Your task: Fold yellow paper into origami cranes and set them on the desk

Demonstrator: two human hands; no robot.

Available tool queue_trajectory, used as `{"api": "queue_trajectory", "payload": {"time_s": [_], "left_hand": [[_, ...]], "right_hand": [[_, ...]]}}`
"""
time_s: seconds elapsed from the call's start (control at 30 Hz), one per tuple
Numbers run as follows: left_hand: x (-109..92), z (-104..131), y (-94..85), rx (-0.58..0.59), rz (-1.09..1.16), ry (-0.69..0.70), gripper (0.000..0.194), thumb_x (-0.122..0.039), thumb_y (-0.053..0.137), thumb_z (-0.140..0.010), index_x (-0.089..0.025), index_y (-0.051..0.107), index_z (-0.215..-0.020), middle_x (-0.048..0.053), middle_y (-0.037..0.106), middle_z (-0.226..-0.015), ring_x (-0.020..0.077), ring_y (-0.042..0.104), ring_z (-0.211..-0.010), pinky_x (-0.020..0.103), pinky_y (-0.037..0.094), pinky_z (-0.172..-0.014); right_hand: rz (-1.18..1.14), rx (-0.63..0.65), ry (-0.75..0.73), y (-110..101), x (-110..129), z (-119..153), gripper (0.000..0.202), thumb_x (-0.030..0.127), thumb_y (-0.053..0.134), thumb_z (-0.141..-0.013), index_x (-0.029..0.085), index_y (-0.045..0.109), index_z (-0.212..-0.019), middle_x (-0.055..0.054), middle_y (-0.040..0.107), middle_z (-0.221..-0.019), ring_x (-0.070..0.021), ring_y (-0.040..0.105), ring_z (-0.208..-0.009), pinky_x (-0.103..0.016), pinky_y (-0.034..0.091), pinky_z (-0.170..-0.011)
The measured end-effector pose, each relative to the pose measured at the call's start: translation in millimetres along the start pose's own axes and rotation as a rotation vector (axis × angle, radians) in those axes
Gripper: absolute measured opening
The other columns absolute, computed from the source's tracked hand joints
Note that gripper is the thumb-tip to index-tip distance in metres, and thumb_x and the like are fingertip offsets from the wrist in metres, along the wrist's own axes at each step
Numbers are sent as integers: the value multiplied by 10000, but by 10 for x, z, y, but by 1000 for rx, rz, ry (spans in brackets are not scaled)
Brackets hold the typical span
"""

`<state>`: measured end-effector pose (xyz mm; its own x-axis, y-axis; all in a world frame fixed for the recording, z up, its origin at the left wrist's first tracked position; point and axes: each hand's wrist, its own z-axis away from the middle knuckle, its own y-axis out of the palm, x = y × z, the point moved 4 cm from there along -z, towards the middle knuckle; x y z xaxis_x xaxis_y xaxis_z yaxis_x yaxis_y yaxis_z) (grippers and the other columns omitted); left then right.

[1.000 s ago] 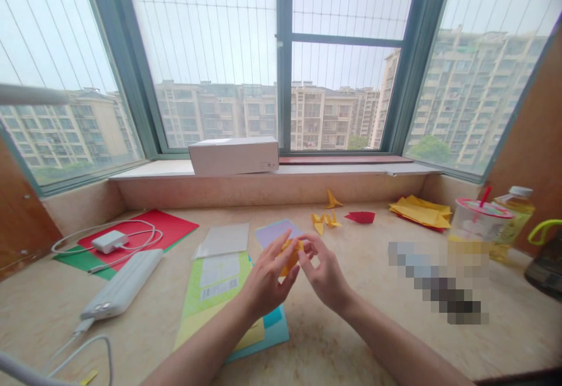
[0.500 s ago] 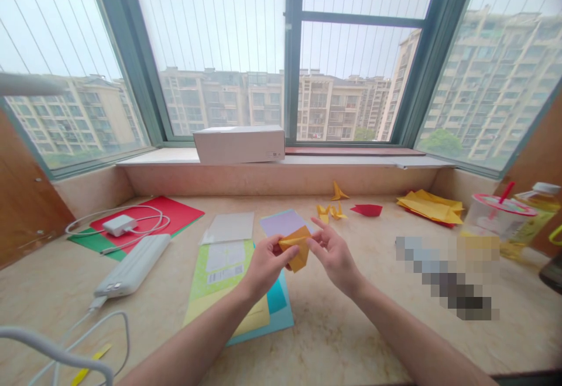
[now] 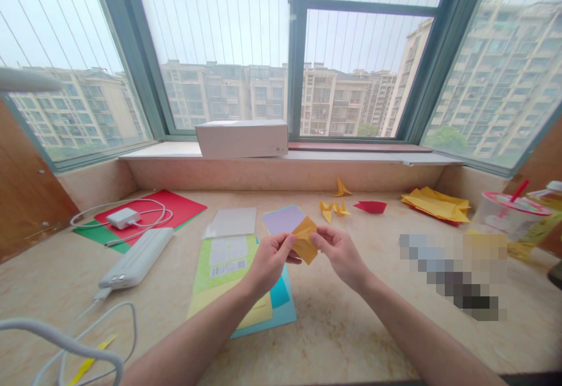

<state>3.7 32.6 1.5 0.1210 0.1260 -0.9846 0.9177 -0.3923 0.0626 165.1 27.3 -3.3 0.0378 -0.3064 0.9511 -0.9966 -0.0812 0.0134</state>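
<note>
A folded orange-yellow paper (image 3: 305, 241) is held up between both hands above the tabletop. My left hand (image 3: 273, 257) pinches its left edge, thumb in front and fingers partly behind it. On the right edge, my right hand (image 3: 340, 251) grips the same paper between thumb and fingers. Beyond the hands lie small folded yellow paper pieces (image 3: 334, 210), with another yellow one (image 3: 341, 187) behind them and a red folded piece (image 3: 371, 206) to their right. A lilac sheet (image 3: 281, 219) lies just behind my left hand.
Green and blue paper packs (image 3: 223, 260) lie under my left forearm. Farther left are a power bank (image 3: 137, 257), cables and red paper (image 3: 180, 210). Yellow sheets (image 3: 437, 203), a cup (image 3: 511, 213) and a bottle stand right; a white box (image 3: 243, 139) rests on the sill.
My right fingers have closed onto the paper's right edge; the index finger was raised before. The paper has turned and now shows a broader, diamond-like face. The view has shifted slightly.
</note>
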Motion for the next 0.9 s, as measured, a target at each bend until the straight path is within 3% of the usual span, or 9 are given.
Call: {"api": "queue_trajectory", "payload": {"time_s": [0.2, 0.4, 0.57, 0.77, 0.9], "left_hand": [[-80, 40, 31, 33, -5, 93, 418, -415, 656, -852, -104, 647, -1132, 109, 744, -904, 188, 701, -741, 305, 564, -679], [-74, 33, -2, -21, -27, 127, 342, -357, 631, -874, -95, 658, -1093, 91, 734, -851, 185, 693, -747, 309, 565, -694], [-97, 43, -8, -53, 46, 179, 387, -327, 669, -848, -135, 587, -1174, 53, 725, -834, 163, 681, -700, 303, 568, -674], [-133, 54, -3, -56, 43, 230, 189, -306, 675, -844, -132, 657, -915, 49, 726, -793, 143, 672, -678, 269, 559, -667], [-138, 43, -12, -70, 67, 192, 217, -315, 698, -825, -125, 665, -925, 59, 735, -798, 145, 673, -660, 272, 566, -647]], "right_hand": [[-26, -39, -3, -73, 5, -21, 407, 517, 688, -813, 173, 704, -1029, -107, 753, -1003, -267, 707, -918, -403, 551, -852], [-40, -25, -17, -96, 12, -18, 396, 516, 680, -823, 177, 703, -1027, -106, 748, -995, -273, 703, -918, -403, 557, -839], [-34, 3, -54, -77, 45, -5, 403, 512, 665, -838, 181, 690, -1068, -109, 740, -1031, -269, 694, -946, -398, 548, -860], [-101, 38, -63, -64, 38, -3, 334, 458, 661, -861, 198, 686, -1069, -79, 743, -1029, -240, 689, -939, -374, 532, -875], [-140, 43, -38, -65, 18, -6, 313, 458, 671, -849, 206, 691, -1034, -65, 747, -988, -233, 695, -894, -375, 533, -855]]}}
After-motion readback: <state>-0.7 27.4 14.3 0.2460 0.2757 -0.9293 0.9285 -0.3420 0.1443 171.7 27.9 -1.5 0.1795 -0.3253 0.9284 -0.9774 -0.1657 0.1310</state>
